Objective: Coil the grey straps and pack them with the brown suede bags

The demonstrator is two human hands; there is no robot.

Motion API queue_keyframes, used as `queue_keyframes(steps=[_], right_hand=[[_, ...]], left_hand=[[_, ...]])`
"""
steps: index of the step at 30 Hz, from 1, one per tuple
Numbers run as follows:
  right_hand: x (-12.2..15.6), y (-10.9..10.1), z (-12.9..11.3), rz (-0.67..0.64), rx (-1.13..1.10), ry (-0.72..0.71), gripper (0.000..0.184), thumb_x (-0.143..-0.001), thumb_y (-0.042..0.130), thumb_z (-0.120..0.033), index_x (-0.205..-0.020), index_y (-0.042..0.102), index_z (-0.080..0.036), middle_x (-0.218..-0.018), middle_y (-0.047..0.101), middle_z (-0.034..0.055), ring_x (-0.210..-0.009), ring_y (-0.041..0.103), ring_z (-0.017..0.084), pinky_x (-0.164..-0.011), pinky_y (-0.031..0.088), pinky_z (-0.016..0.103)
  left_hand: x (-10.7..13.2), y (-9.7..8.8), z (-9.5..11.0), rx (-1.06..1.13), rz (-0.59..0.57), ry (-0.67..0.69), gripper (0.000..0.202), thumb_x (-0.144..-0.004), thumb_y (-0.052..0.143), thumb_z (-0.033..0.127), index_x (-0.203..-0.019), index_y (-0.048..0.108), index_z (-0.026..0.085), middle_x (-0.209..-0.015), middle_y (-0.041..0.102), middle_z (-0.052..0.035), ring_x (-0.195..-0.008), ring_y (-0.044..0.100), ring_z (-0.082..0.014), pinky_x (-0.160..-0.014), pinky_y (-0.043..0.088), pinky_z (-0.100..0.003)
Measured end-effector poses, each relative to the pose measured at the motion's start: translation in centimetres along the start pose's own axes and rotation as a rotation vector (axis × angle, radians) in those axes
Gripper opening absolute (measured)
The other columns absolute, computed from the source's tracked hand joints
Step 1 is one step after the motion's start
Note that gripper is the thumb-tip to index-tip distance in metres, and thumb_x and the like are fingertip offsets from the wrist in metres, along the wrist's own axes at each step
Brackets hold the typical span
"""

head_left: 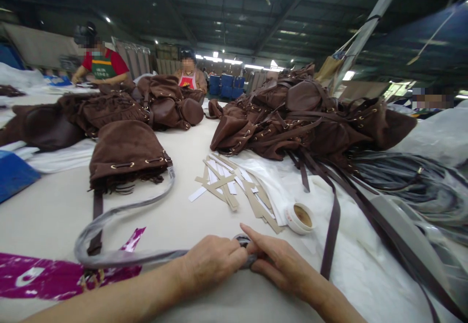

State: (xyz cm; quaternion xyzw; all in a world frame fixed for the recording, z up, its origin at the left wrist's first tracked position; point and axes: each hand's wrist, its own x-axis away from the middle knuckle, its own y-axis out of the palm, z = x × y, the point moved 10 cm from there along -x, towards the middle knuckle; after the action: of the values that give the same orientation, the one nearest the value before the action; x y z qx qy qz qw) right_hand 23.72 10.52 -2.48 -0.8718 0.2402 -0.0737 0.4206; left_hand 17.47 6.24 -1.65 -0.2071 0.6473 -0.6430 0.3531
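left hand (210,264), right hand (281,259) pinch end of grey tubular strap (127,258), fingers pressed together; strap loops over white table (54,225) to brown suede bag (126,150)

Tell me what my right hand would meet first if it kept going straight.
Your right hand is already at the gray strap that your left hand grips, so that comes first. Past it, probably the strap's far curve by the brown suede bag, though depth is unclear.
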Motion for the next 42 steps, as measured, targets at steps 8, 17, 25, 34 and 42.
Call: queue_keyframes(steps=[8,17,25,34,42], right_hand=[[0.2,1.0,0.0,0.087,0.180,0.179,0.071,-0.074,0.061,-0.013,-0.142,0.037,-0.018,-0.100,0.072,0.0063,-0.087,0.063,0.027,-0.079,0.047,0.038],[0.0,0.6,-0.2,0.081,0.209,0.085,0.082,-0.080,0.065,-0.022,-0.149,0.021,-0.024,-0.093,0.070,0.0037,-0.079,0.062,0.023,-0.074,0.045,0.034],[0.4,0.8,0.0,0.053,0.123,-0.001,0.074,-0.082,0.061,-0.016,-0.147,0.026,-0.024,-0.093,0.066,0.0034,-0.085,0.057,0.021,-0.080,0.045,0.034],[1.1,0.6,0.1,0.052,-0.109,-0.015,0.074,-0.078,0.063,-0.010,-0.143,0.035,-0.032,-0.096,0.063,0.0004,-0.090,0.055,0.019,-0.085,0.043,0.032],[1.0,0.2,0.9,0.046,-0.230,0.046,0.075,-0.072,0.065,-0.013,-0.141,0.040,-0.028,-0.090,0.062,0.0008,-0.087,0.057,0.019,-0.083,0.045,0.032]], left_hand=[[0.4,0.6,0.0,0.039,0.022,-0.223,0.005,-0.090,0.050,0.018,-0.095,0.050,0.018,-0.084,0.065,-0.0009,-0.070,0.064,-0.0172,-0.059,0.050,-0.026],[1.5,-1.2,1.4,0.028,-0.007,0.012,0.035,-0.094,0.043,0.019,-0.129,0.038,0.023,-0.107,0.063,-0.0035,-0.062,0.063,-0.0139,-0.050,0.048,-0.022],[2.8,-0.9,2.3,-0.139,-0.041,-0.005,0.036,-0.094,0.039,0.014,-0.129,0.035,0.020,-0.103,0.064,-0.0079,-0.057,0.062,-0.0140,-0.048,0.049,-0.023],[1.0,-0.8,-1.6,0.037,-0.114,-0.060,0.023,-0.088,0.049,0.015,-0.109,0.048,0.022,-0.085,0.064,0.0019,-0.067,0.061,-0.0137,-0.055,0.042,-0.021],[0.1,-1.8,-0.1,-0.006,-0.116,0.232,0.045,-0.085,0.053,0.014,-0.127,0.044,0.029,-0.072,0.059,0.0049,-0.050,0.051,-0.0114,-0.044,0.029,-0.027]])
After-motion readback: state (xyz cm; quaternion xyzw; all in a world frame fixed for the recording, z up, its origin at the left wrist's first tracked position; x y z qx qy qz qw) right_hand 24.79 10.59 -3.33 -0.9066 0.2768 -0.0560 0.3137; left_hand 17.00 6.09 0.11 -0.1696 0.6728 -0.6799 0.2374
